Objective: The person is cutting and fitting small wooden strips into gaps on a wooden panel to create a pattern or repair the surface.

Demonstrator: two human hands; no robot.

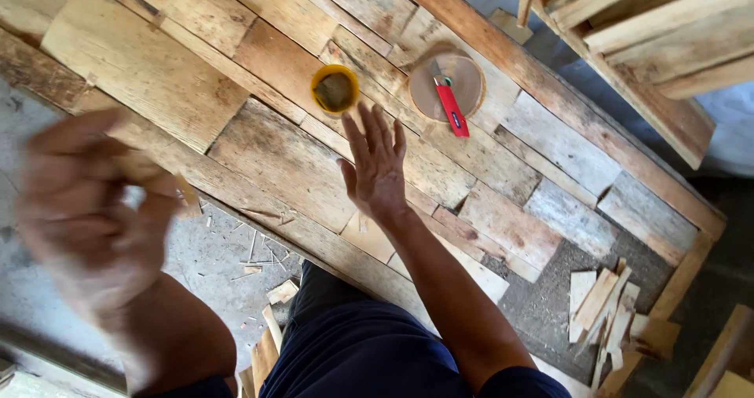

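Worked at a patchwork tabletop (pixel 149 68) of rough reclaimed planks, over a grey floor littered with splinters and offcuts at lower centre and lower right of the frame.

Had the right hand (pixel 375 166) at the centre of the frame, back upward, low over or on the planks, fingers (pixel 369 127) spread and holding nothing. Pointed those fingertips at a small yellow cup (pixel 335 89) just above, near but not touching; held something brownish inside. Saw a round wooden disc (pixel 446 84) to the right of the cup, with a red-handled knife (pixel 451 106) lying across it.

Held the left hand (pixel 86 202) raised at the left of the frame, badly smeared. Seemed to pinch a small pale wood scrap (pixel 185 195) at its right edge; could not tell whether those fingers were closed.

Judged the cup easy to tip: light, unsecured, right in line with the open right hand, so a careless nudge could spill it over the planks. Judged the knife a hazard for fingers straying to the right, and the rough boards a likely source of splinters for a sliding palm.

Could not make out the cup's contents, the knife's blade, or the stacked timber cut off at upper right.
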